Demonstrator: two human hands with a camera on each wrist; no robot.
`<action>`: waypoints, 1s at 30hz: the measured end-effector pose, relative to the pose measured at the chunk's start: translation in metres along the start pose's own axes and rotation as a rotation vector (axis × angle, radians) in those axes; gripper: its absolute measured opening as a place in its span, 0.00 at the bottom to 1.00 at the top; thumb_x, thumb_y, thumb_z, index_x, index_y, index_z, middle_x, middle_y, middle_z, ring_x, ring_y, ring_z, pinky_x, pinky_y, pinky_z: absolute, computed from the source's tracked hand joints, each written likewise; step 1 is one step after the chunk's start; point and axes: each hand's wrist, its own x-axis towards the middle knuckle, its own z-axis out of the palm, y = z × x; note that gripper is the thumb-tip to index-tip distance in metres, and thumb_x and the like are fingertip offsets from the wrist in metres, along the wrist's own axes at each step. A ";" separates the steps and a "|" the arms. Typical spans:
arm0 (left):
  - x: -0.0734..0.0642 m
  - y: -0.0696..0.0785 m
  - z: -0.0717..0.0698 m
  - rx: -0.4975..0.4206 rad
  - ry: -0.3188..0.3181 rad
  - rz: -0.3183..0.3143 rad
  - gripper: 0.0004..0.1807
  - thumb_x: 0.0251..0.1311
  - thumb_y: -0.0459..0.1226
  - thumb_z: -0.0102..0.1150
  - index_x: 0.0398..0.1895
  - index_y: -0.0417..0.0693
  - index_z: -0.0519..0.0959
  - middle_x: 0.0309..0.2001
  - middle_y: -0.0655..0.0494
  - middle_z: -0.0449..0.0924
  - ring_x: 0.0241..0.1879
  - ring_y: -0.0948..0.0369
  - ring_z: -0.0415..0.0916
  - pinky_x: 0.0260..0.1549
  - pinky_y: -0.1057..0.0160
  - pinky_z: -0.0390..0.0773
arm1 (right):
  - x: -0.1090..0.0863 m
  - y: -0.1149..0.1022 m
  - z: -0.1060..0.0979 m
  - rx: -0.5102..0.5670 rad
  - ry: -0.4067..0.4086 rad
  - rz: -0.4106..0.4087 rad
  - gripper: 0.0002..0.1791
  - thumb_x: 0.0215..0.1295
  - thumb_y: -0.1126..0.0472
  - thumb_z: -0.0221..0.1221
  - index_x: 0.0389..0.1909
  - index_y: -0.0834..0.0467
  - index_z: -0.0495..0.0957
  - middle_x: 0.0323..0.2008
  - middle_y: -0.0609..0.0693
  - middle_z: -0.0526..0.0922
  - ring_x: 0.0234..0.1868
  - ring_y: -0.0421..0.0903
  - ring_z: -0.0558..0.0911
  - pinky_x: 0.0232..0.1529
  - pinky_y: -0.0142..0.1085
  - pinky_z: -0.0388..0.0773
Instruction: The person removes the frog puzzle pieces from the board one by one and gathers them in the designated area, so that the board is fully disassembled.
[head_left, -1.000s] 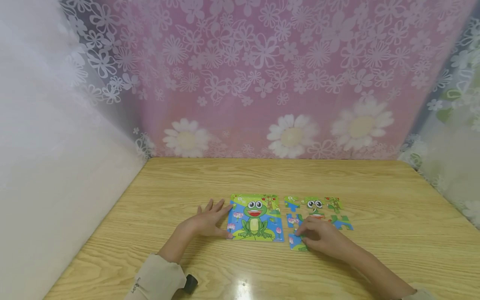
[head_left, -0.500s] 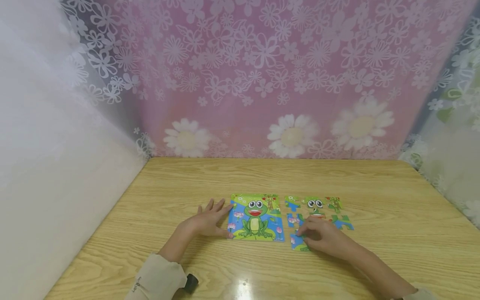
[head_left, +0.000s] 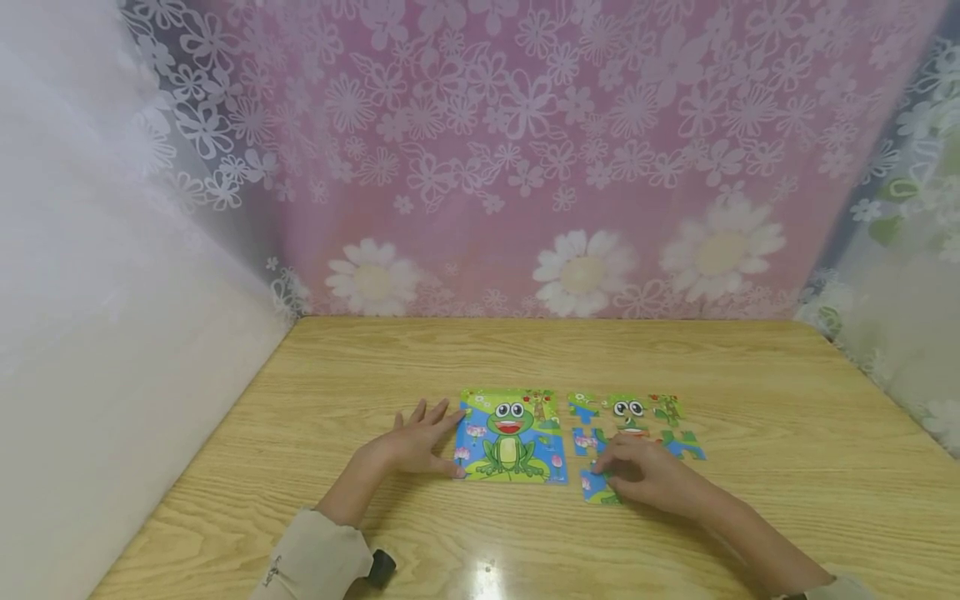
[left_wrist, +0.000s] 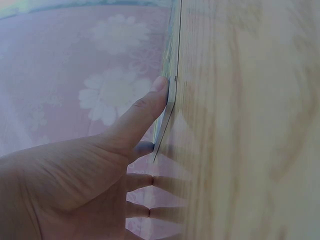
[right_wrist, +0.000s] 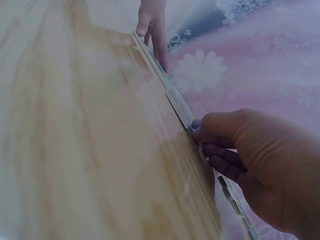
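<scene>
The left hand (head_left: 408,446) rests beside a square frog picture board (head_left: 553,454), fingers spread, with the thumb and index fingertip at the board's left edge. In the left wrist view, the thumb (left_wrist: 145,110) touches that edge. To the board's right, the right hand (head_left: 651,473) bends over a corner puzzle piece (head_left: 591,485) showing a pink lotus bud on blue and green. Thumb and index finger pinch this piece, which lies flat on the table. In the right wrist view, the fingers (right_wrist: 220,125) curl down at the pieces' edge. The hand hides the pieces beneath it.
More frog puzzle pieces lie in loose rows above the right hand: an eyes piece (head_left: 628,408), a tree piece (head_left: 666,408) and a blue-green piece (head_left: 684,444) among them. Everything lies on a wood-grain table (head_left: 375,358), with a pink floral curtain (head_left: 480,208) behind it.
The corner piece under the right fingers has shifted slightly to the right. The left hand and the frog board have stayed in place.
</scene>
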 end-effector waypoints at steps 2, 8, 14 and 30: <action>0.000 0.000 0.000 -0.002 0.001 0.000 0.49 0.52 0.56 0.60 0.72 0.50 0.48 0.71 0.41 0.36 0.66 0.38 0.27 0.55 0.33 0.31 | 0.000 0.001 0.000 0.000 -0.003 -0.005 0.13 0.55 0.69 0.63 0.38 0.48 0.78 0.39 0.37 0.75 0.42 0.40 0.74 0.45 0.40 0.72; 0.002 -0.001 0.001 0.007 -0.001 -0.005 0.49 0.52 0.57 0.60 0.72 0.51 0.48 0.71 0.42 0.37 0.66 0.38 0.28 0.55 0.33 0.32 | 0.000 0.004 0.000 0.005 -0.005 -0.006 0.14 0.54 0.70 0.62 0.38 0.49 0.78 0.39 0.37 0.75 0.42 0.38 0.74 0.44 0.39 0.72; 0.003 -0.004 0.002 0.005 -0.004 -0.007 0.50 0.51 0.57 0.60 0.72 0.53 0.48 0.71 0.43 0.36 0.66 0.39 0.27 0.55 0.34 0.31 | 0.000 0.004 0.001 0.002 -0.008 0.000 0.14 0.55 0.69 0.62 0.38 0.48 0.78 0.39 0.37 0.75 0.42 0.38 0.73 0.44 0.40 0.72; 0.003 -0.002 0.000 0.004 -0.006 -0.005 0.49 0.52 0.57 0.60 0.72 0.52 0.48 0.71 0.42 0.36 0.66 0.38 0.27 0.55 0.34 0.31 | 0.000 0.004 0.000 0.070 0.010 -0.018 0.10 0.58 0.66 0.61 0.39 0.50 0.78 0.39 0.39 0.76 0.42 0.40 0.75 0.44 0.38 0.73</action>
